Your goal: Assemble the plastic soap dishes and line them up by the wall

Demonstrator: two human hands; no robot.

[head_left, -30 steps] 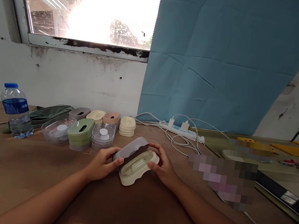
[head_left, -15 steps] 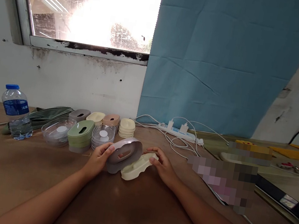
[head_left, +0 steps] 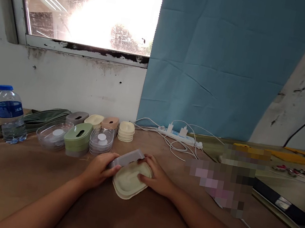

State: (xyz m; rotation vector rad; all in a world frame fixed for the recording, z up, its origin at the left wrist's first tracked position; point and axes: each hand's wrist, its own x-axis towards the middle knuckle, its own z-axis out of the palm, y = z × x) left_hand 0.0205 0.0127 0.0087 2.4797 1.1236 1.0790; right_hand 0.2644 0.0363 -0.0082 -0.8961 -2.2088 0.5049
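My left hand (head_left: 101, 168) grips a grey plastic cover (head_left: 128, 157), now seen edge-on, its slotted top facing away. In my right hand (head_left: 157, 176) is a cream plastic tray-like part (head_left: 131, 180), its flat face with a raised rim line turned toward me. The two parts touch or overlap in front of me, just above the table; the cream one hides part of the grey one. My left thumb reaches to the cream part's left edge. Left of my hands stand a green slotted cover stack (head_left: 77, 138) and clear plastic containers (head_left: 101, 142).
Behind these are a grey cover (head_left: 76, 117), a pink cover (head_left: 110, 123) and stacked cream parts (head_left: 126, 131). A water bottle (head_left: 10, 114) and a dark green pouch (head_left: 47, 119) stand at left. A power strip (head_left: 176, 135) with cables lies at the back.
Both parts have come lower and closer together. The cream part has turned its flat face toward me, and the grey cover has tipped so its slot no longer shows. The view shifted slightly.
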